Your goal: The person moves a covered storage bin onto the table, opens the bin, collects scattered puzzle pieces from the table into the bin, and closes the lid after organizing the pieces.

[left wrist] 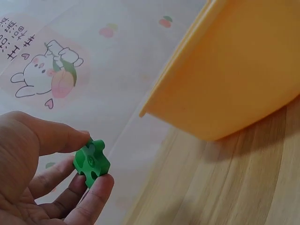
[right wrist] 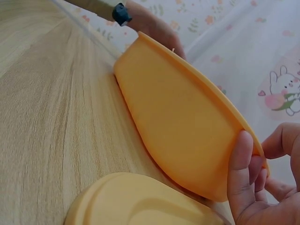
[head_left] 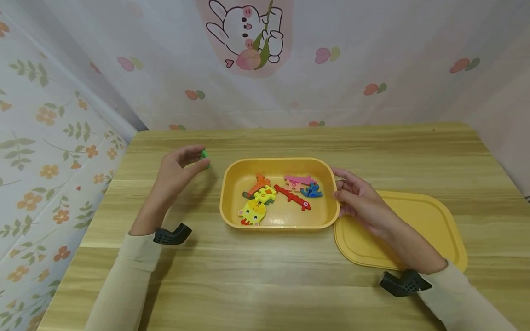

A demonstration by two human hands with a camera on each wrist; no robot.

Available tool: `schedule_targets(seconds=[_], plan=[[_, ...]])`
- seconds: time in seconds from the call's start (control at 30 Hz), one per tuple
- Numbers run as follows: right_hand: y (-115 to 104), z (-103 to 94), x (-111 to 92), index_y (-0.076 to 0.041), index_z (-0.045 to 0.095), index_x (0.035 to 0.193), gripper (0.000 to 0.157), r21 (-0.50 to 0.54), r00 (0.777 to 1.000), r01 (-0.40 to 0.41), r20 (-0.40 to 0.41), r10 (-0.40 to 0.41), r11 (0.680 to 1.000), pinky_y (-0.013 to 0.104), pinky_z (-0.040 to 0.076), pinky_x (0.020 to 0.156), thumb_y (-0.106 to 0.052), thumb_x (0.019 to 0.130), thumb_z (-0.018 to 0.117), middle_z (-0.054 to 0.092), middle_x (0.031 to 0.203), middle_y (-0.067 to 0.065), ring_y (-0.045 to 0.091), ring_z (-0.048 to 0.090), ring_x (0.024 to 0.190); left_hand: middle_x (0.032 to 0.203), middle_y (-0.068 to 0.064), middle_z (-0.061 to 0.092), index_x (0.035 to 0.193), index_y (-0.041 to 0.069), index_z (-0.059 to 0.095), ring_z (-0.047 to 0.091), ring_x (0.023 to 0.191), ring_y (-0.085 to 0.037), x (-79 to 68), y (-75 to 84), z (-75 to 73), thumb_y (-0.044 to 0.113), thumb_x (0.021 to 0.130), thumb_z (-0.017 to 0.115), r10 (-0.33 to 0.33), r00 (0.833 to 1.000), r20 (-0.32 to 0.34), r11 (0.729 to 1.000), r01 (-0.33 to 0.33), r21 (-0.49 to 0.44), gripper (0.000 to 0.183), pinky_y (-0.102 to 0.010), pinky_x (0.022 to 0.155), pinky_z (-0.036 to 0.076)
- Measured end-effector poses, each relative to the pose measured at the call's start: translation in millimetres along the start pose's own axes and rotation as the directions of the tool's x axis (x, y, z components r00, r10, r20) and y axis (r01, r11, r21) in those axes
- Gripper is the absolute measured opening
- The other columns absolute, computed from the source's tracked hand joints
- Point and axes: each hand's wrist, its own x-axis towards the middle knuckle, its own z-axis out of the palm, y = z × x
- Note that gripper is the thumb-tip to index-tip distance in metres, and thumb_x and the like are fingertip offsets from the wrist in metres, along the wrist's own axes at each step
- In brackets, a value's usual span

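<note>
Left of a yellow tub [head_left: 279,226], my left hand [head_left: 178,172] pinches a small green puzzle piece [left wrist: 91,161] between thumb and fingertips. The piece has rounded knobs and notches, as the left wrist view shows. On the tub's right side, my right hand [head_left: 362,200] grips the rim, thumb and fingers on either side of the wall [right wrist: 187,117]. Inside the tub lie several coloured puzzle pieces: a red strip [head_left: 292,197], a yellow animal head [head_left: 253,211], an orange piece [head_left: 258,185], a blue piece [head_left: 311,190] and a pink piece [head_left: 300,179].
A yellow lid [head_left: 426,225] lies flat on the wooden table [head_left: 265,280], partly beneath my right forearm. Behind the table hangs a pale curtain [head_left: 352,55] printed with a rabbit and fruit. Floral fabric [head_left: 45,151] hangs at the left.
</note>
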Motion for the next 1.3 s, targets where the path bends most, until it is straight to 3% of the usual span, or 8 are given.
schedule_targets(seconds=[0.2, 0.43, 0.73, 1.3], plan=[[-1, 0.3, 0, -0.011, 0.032, 0.163, 0.060, -0.006, 1.000, 0.001, 0.000, -0.001, 1.000, 0.023, 0.061, 0.066, -0.007, 0.108, 0.055, 0.061, 0.112, 0.001, 0.011, 0.065, 0.079, 0.144, -0.015, 0.060, 0.147, 0.002, 0.057, 0.060, 0.120, -0.007, -0.6, 3.8, 7.0, 0.022, 0.102, 0.069, 0.011, 0.999, 0.031, 0.998, -0.009, -0.065, 0.051, -0.009, 0.096, 0.053], [-1, 0.1, 2, -0.012, 0.033, 0.163, 0.061, 0.001, 1.000, -0.001, -0.003, 0.001, 1.000, 0.023, 0.060, 0.065, -0.006, 0.107, 0.056, 0.059, 0.111, 0.001, 0.011, 0.064, 0.078, 0.142, -0.014, 0.062, 0.146, 0.002, 0.058, 0.061, 0.124, -0.016, -0.6, 8.2, 15.8, 0.022, 0.101, 0.070, 0.029, 0.999, 0.029, 0.998, -0.027, -0.059, 0.050, -0.011, 0.097, 0.054], [-3, -0.4, 0, -0.013, 0.035, 0.162, 0.059, -0.004, 1.000, -0.010, -0.010, 0.010, 1.000, 0.023, 0.060, 0.065, -0.007, 0.107, 0.057, 0.060, 0.111, 0.000, 0.011, 0.064, 0.078, 0.138, -0.010, 0.062, 0.146, 0.004, 0.058, 0.061, 0.122, -0.013, -2.8, 13.0, 25.3, 0.021, 0.102, 0.069, 0.030, 0.998, 0.060, 0.994, -0.024, -0.102, 0.049, -0.012, 0.098, 0.054], [0, 0.4, 0, -0.013, 0.035, 0.162, 0.060, 0.015, 1.000, -0.006, -0.017, 0.006, 1.000, 0.022, 0.060, 0.064, -0.007, 0.107, 0.057, 0.060, 0.111, -0.001, 0.009, 0.062, 0.078, 0.141, -0.019, 0.060, 0.149, -0.001, 0.053, 0.062, 0.123, -0.021, -10.0, 24.8, 42.9, 0.017, 0.104, 0.067, 0.045, 0.991, 0.125, 0.986, -0.024, -0.163, 0.050, -0.016, 0.093, 0.060]])
